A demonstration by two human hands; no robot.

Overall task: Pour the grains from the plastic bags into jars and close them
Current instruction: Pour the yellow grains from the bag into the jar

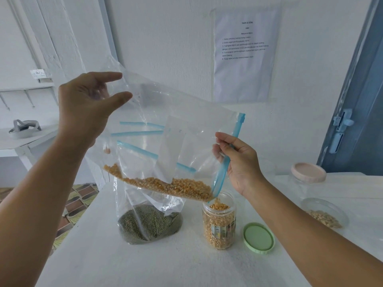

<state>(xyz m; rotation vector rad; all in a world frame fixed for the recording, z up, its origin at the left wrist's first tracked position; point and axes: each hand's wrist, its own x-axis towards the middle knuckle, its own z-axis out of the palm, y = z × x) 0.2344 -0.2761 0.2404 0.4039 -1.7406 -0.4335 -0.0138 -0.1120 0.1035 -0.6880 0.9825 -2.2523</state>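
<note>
Both hands' grip point(238, 162) on bag point(165, 129)

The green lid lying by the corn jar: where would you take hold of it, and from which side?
Grip the green lid by its ribbed outer rim, coming from above. It lies flat on the table, right of the corn jar, so only the rim gives the fingers opposing sides; spreading them across it would probably work best.

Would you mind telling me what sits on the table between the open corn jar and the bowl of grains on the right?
In the head view, a green lid lies flat there, beside the corn jar and short of the bowl.
</note>
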